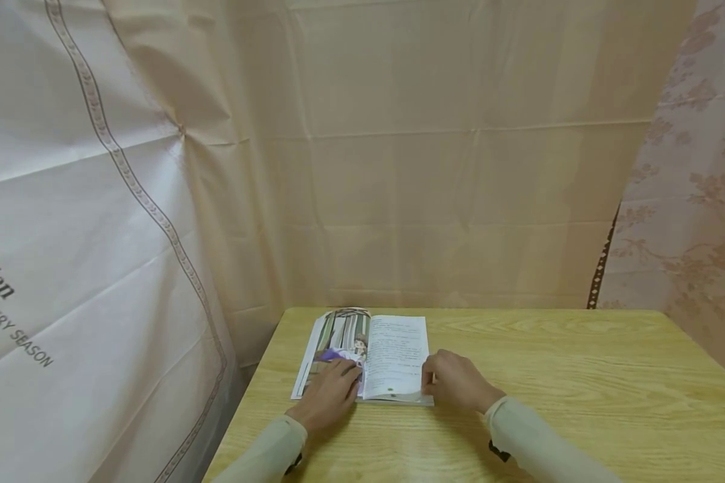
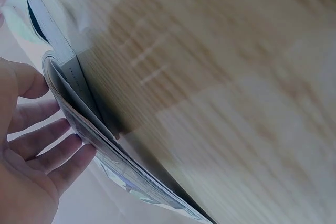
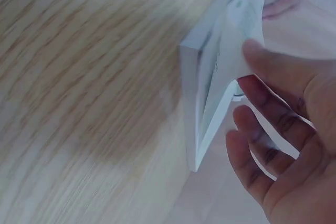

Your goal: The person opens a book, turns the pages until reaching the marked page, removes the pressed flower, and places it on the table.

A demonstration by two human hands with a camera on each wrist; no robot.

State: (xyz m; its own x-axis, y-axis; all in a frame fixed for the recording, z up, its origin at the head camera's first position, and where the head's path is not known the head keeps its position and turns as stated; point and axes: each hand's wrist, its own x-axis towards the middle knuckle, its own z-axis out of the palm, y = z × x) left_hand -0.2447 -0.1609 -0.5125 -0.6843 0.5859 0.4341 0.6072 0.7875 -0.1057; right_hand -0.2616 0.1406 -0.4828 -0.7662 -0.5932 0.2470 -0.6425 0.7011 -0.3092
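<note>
Right fingers [image 3: 281, 116] on book page [image 3: 231, 55]

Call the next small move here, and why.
Probably turn the text page leftward: the right hand pinches its raised edge near the lower corner, while the left hand rests on the illustrated left page.

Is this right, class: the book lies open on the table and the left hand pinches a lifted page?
The side is wrong: the right hand pinches the page, as the right wrist view shows. The book lies open on the table.
</note>
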